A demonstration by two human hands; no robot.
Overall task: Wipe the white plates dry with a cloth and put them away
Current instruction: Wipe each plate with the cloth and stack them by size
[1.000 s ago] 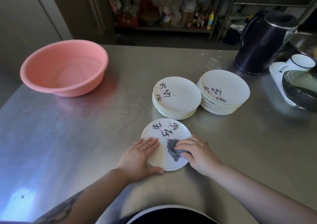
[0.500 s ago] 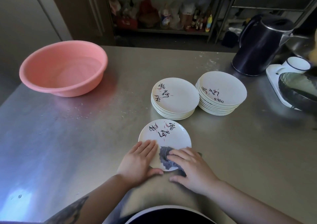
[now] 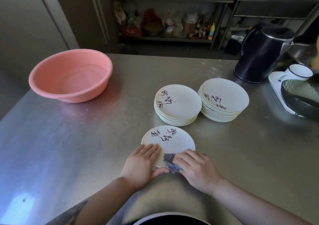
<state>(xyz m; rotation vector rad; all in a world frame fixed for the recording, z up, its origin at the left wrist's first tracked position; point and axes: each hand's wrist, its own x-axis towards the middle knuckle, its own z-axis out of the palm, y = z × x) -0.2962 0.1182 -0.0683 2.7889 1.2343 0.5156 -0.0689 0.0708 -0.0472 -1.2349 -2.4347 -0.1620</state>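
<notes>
single view only, a wide-angle camera worn on the person's head, looking forward and steeply down over a steel table [image 3: 72, 152]. the lens sits close above the near edge: both forearms enter from the bottom of the frame and the left hand [image 3: 142, 162] and right hand [image 3: 195, 168] lie low and central, near the camera. the far table edge falls in the upper third, with a shelf rack [image 3: 165, 40] beyond it, well back. wide-angle bending shows at the borders; the pink basin [image 3: 70, 75] at left and black kettle [image 3: 262, 55] at right mark the side limits. no second view shares the scene.
</notes>
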